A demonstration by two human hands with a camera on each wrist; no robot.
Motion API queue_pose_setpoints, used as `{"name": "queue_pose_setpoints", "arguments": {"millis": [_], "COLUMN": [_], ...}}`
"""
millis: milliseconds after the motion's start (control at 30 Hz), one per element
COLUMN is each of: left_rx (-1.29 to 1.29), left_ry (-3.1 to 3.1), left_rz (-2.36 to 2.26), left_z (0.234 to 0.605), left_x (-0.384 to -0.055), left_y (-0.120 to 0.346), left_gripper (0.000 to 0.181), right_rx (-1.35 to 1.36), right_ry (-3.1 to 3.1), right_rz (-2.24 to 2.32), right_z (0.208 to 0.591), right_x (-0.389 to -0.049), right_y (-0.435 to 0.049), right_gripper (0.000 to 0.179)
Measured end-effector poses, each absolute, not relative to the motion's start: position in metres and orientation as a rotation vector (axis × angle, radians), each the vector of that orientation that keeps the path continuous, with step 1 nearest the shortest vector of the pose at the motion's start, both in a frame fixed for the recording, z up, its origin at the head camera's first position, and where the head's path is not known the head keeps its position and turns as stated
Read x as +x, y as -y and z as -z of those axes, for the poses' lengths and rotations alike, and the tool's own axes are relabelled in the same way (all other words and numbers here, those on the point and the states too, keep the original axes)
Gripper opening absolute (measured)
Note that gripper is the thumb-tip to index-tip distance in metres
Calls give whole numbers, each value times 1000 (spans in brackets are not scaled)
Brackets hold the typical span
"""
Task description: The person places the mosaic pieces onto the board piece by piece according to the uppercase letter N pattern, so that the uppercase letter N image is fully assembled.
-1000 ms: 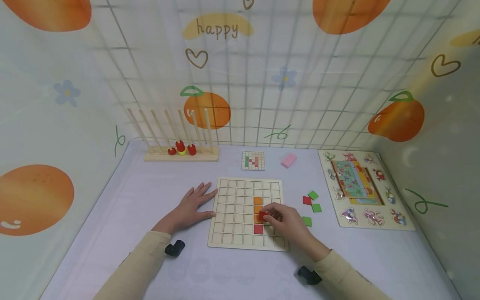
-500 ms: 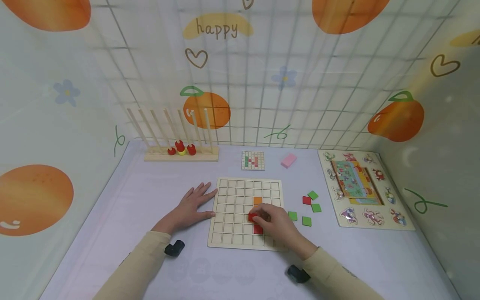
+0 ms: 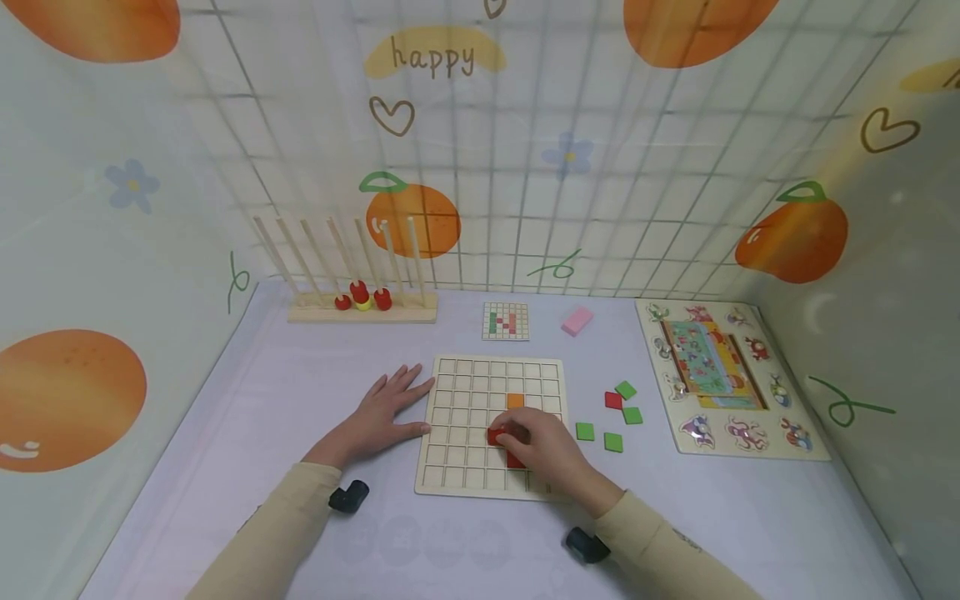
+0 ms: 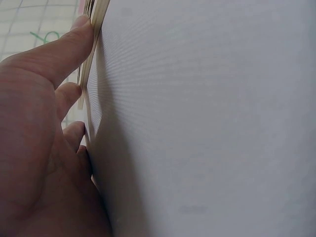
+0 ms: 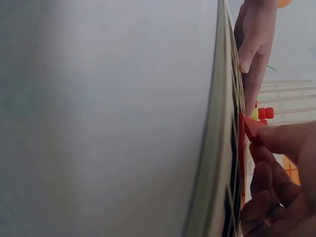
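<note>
My right hand (image 3: 546, 450) pinches a small red square tile (image 3: 494, 437) between thumb and fingers, low over the wooden grid board (image 3: 457, 468). In the right wrist view that pinched tile (image 5: 252, 129) is tilted, one corner down at the board's surface. An orange tile (image 3: 515, 402) lies in a cell just beyond the fingers. Another red tile (image 3: 514, 461) shows partly below them; the hand hides the cells between. My left hand (image 3: 381, 418) rests on the table with fingers spread, thumb and index fingertips at the board's left edge.
Several green tiles (image 3: 585, 432) and a red tile (image 3: 613, 401) lie right of the board. Behind it are a small pattern card (image 3: 506, 322) and a pink block (image 3: 577, 321). A peg rack (image 3: 363, 312) stands back left; a picture puzzle board (image 3: 750, 446) lies right.
My right hand has moved left across the board with the red tile, uncovering a green tile beside the board's right edge. My left hand has stayed put.
</note>
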State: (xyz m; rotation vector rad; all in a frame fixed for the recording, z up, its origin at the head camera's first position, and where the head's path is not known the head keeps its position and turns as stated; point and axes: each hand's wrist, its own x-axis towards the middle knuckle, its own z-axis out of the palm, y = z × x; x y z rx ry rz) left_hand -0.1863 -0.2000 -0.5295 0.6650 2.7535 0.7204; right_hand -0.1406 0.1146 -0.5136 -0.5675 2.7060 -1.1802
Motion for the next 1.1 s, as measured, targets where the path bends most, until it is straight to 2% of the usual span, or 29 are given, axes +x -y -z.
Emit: {"name": "queue_pose_setpoints", "arguments": {"millis": [633,1100], "left_rx": [663,640], "left_ry": [-2752,-2753], "left_rz": [-735,-719], "left_z": [527,526], "left_x": [-185,-184], "left_y": [199,198], "left_gripper": [81,83], "right_rx": [-647,-624], "right_ry": [-2865,-2888], "right_rz": [1010,1052], "right_z": [513,515], "right_x": [-141,-140], "right_y": [-110,-118], "right_gripper": [18,17]}}
